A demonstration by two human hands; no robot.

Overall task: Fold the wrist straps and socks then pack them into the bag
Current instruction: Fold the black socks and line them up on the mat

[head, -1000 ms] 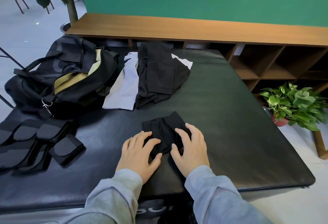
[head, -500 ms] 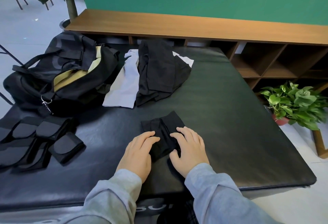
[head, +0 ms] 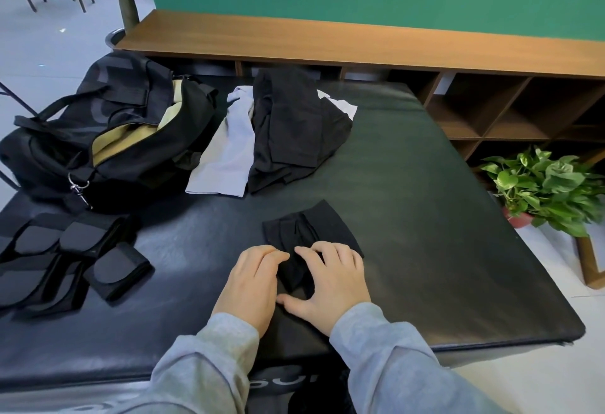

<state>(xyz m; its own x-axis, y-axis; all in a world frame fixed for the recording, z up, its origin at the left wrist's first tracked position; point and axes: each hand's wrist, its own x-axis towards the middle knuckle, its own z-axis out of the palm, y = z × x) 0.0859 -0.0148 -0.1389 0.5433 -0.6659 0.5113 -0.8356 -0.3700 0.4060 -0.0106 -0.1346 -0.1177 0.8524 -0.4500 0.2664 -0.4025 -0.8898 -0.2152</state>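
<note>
- Black padded table [head: 442, 217] is carrying everything; I'm working at its near edge.
- Black duffel bag [head: 108, 138] is sitting far left with its mouth gaping, tan lining showing. I'm judging it ready to take items, well apart from my hands.
- Black garment [head: 294, 132] and pale grey one [head: 226, 151] are lying between bag and work spot, not blocking the route.
- Wrist straps [head: 65, 259] are waiting in a loose pile at left; I'm judging them unpacked.
- Black socks [head: 307, 230] are lying bunched at centre, near end under my fingers.
- Left hand [head: 252, 282] is pressing on the sock's left edge, fingers gently bent, gripping nothing.
- Right hand [head: 330, 279] is pressing flat on the right side, fingers spread, thumb out.
- I'm planning to flatten the creases first, then fold the near end over squarely.
</note>
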